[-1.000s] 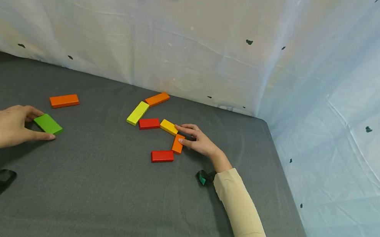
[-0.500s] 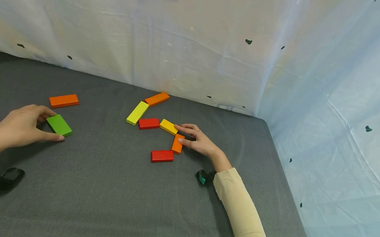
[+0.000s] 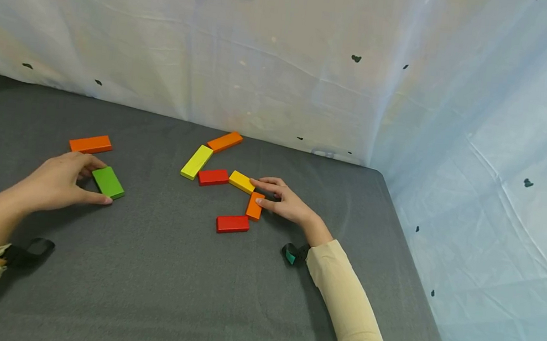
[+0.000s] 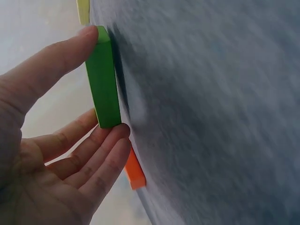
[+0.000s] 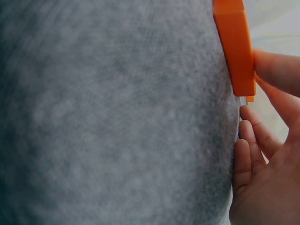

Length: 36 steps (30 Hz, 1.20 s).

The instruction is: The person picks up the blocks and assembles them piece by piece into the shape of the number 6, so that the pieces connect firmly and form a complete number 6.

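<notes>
My left hand (image 3: 59, 184) pinches a green block (image 3: 109, 182) between thumb and fingers, close above the grey cloth. The left wrist view shows the thumb at one end of the green block (image 4: 104, 86) and fingertips at the other. My right hand (image 3: 290, 201) rests at the right end of a line of blocks. Its thumb touches a small orange block (image 3: 254, 206); a forefinger reaches the amber-yellow block (image 3: 241, 181). In the right wrist view the thumb lies against the orange block (image 5: 236, 51), the other fingers extended near the cloth.
A red block (image 3: 212, 177), a lime-yellow block (image 3: 196, 162) and an orange block (image 3: 225, 141) continue the line leftward and back. Another red block (image 3: 232, 224) lies in front. Beyond my left hand lies a separate orange block (image 3: 91, 143). White sheeting (image 3: 285, 55) hangs behind the table.
My left hand has moved right with the green block, which has turned slightly. The right hand and the other blocks have stayed in place.
</notes>
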Tool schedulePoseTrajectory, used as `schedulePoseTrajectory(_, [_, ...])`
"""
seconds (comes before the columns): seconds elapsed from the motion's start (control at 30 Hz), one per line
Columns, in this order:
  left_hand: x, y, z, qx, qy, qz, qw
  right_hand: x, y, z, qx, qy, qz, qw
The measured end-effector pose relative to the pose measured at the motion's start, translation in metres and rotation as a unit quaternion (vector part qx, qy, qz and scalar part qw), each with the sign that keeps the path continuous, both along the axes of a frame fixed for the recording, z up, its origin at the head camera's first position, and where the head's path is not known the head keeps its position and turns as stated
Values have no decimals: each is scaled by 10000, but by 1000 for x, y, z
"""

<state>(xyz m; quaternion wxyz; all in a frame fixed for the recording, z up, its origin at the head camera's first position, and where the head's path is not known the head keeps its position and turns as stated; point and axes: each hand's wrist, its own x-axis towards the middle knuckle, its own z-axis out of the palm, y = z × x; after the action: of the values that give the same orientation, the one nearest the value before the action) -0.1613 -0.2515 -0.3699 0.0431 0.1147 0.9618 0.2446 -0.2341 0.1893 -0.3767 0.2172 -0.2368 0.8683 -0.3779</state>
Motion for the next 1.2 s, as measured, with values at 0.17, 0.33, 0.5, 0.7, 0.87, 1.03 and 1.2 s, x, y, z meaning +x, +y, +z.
schedulePoseTrajectory(0.17, [-3, 11, 1, 107, 82, -155, 9998, 0, 0, -1, 21, -12, -22, 10000])
schedulePoseTrajectory(0.33, [-6, 21, 0, 236, 82, -248, 9994, -1, -1, -1, 73, -36, -36, 10000])
schedulePoseTrajectory(0.5, [-10, 32, 3, 253, 17, -306, 9992, 0, -1, 0, 47, -44, -53, 10000])
schedulePoseTrajectory(0.7, [-13, 47, 5, 294, -52, -340, 9990, -1, 1, -1, 36, -67, -68, 9999])
schedulePoseTrajectory(0.87, [-16, 56, 7, 306, -96, -469, 9984, -1, 2, -3, -8, -51, -32, 10000])
schedulePoseTrajectory(1.03, [-18, 63, 8, 287, -156, -554, 9979, -1, 2, -3, -20, -71, -42, 10000])
schedulePoseTrajectory(1.2, [-18, 71, 10, 322, -207, -552, 9977, -1, 1, -2, -27, -69, -48, 10000])
